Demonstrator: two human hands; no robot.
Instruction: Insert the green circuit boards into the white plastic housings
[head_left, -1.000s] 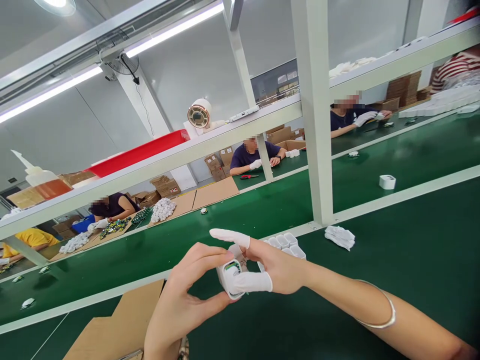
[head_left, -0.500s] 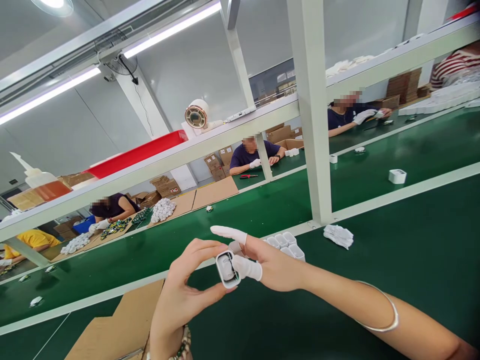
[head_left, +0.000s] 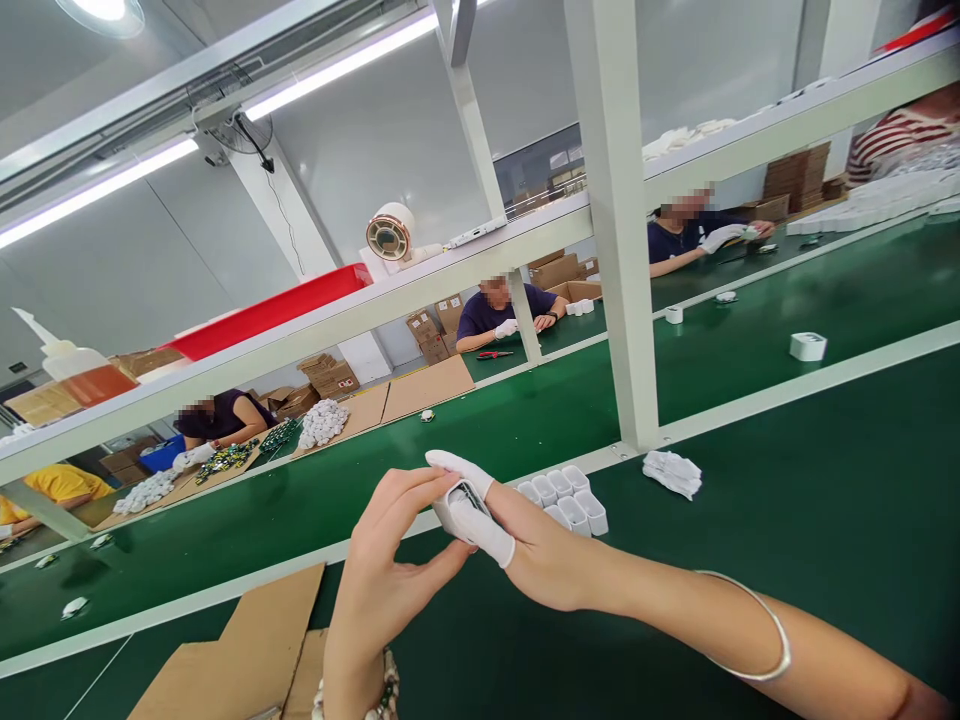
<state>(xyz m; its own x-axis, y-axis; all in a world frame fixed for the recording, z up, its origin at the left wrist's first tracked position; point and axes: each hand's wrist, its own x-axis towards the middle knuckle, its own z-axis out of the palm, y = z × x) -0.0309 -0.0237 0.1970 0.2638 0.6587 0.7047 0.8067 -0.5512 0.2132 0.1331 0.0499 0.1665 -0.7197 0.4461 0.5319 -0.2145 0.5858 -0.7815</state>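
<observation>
A small white plastic housing [head_left: 445, 513] with a dark interior is held in front of me, tilted. My left hand [head_left: 376, 550] pinches it between thumb and fingers from the left. My right hand [head_left: 541, 555], with white covers on its thumb and a finger, grips the same piece from the right. Its thumb lies over the open face, and a covered finger goes behind. The thumb hides much of the inside. Just beyond my right hand stand several white open housings [head_left: 576, 512] in rows on the green bench.
A crumpled white glove [head_left: 673, 474] lies right of the housings. Brown cardboard [head_left: 247, 640] covers the bench at left. Ahead runs a green conveyor [head_left: 517, 425] carrying small parts, with a metal upright [head_left: 619, 240] before it. Co-workers sit across.
My hands have turned the housing, and its open face now tilts toward the right. The right thumb has moved flat across it. On the conveyor, parts have shifted rightward.
</observation>
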